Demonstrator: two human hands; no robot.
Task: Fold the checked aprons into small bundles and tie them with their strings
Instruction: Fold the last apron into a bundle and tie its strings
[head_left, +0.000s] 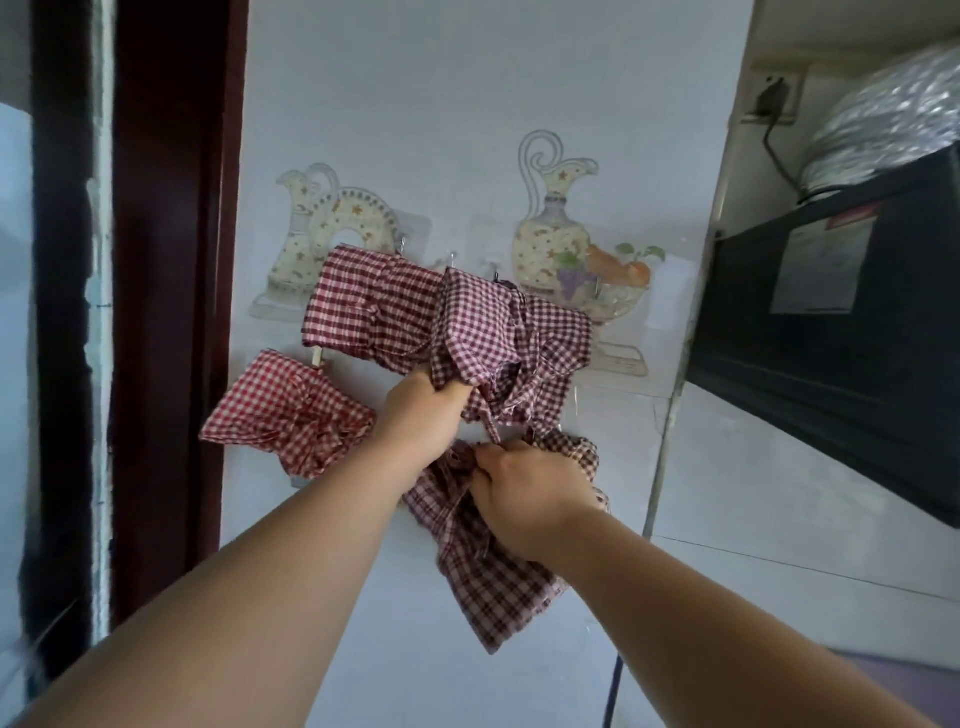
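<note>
Several checked aprons hang on the white tiled wall. A dark-red checked apron (483, 322) hangs bunched from a hook at centre, and my left hand (423, 410) grips its lower folds. Below it a brown-red checked apron (493, 577) dangles loose; my right hand (524, 488) holds its bunched top and pinches a string there. A wider red checked apron (358, 306) hangs behind at upper left. A bright-red checked bundle (291, 410) hangs at left, apart from both hands.
A dark wooden door frame (166, 260) runs down the left. A black range hood (841, 332) juts out at right, with a silver foil duct (893, 124) above it. Jug-shaped stickers (556, 228) and hooks are on the wall.
</note>
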